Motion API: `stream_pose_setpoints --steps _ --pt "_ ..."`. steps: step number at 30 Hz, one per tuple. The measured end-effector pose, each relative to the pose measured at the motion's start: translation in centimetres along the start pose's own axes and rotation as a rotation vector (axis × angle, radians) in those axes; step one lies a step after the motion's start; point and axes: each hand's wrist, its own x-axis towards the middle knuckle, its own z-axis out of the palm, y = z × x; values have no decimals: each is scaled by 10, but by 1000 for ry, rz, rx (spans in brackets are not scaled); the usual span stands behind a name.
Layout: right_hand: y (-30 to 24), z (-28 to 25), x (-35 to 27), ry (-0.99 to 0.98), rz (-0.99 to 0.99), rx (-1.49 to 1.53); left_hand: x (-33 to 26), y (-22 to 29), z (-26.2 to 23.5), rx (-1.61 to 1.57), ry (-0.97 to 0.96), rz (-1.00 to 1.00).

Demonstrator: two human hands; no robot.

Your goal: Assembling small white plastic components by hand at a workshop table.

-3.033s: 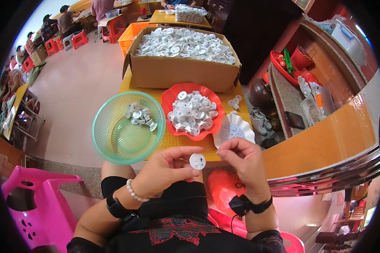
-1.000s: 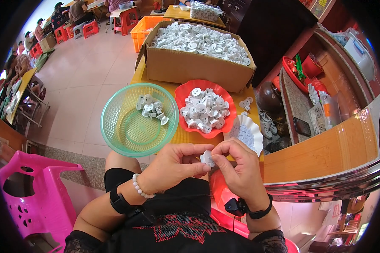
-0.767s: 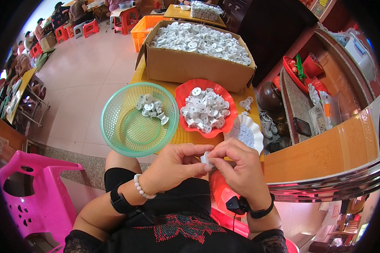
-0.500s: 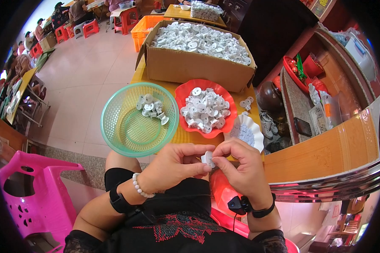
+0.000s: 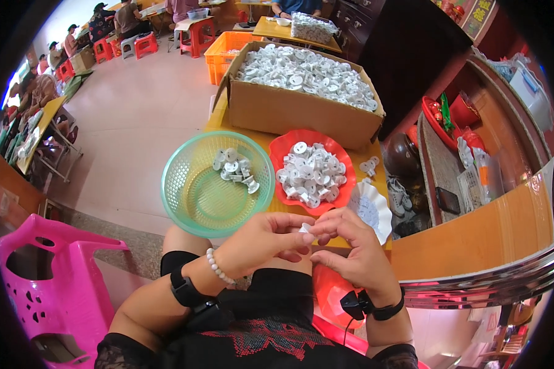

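Observation:
In front of my lap, my left hand [image 5: 261,243] pinches a small white plastic part [image 5: 305,228] between thumb and fingers. My right hand [image 5: 357,252] is beside it, its fingertips at the part and its thumb held apart. Just beyond stands a red scalloped bowl [image 5: 287,140] heaped with similar white parts. Left of it, a green mesh basket [image 5: 181,184] holds a small cluster of them. A white fluted dish [image 5: 385,224] with tiny pale pieces sits right of the bowl, partly behind my right hand.
An open cardboard box [image 5: 308,114] full of white parts stands on the yellow table behind the bowls. A few loose parts [image 5: 369,166] lie near the table's right edge. A pink chair [image 5: 74,270] is at my left, a wooden counter [image 5: 468,252] at my right. People sit farther off.
My right thumb has come away from the white part, and the right hand has opened. My left hand keeps its pinch. The whole view has shifted slightly, moving the scene right and down.

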Motion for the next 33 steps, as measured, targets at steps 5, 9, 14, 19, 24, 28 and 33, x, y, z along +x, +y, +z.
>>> stream_pose_setpoints --steps 5,9,14,19,24,28,33 --pt "29 4 20 84 -37 -36 9 10 -12 36 -7 -80" --pt "50 -5 54 258 108 35 16 32 -41 201 233 137" --pt "87 -24 78 532 66 26 46 35 -109 576 396 -1" --pt "134 -56 43 406 248 -291 64 21 -129 1251 236 8" --pt "177 -64 -12 175 487 -771 85 5 -128 1575 237 118" --pt "183 -49 -24 234 397 -822 88 7 -125 1684 211 -22" --pt "196 -56 -29 281 406 -763 68 32 -118 1046 272 -300"
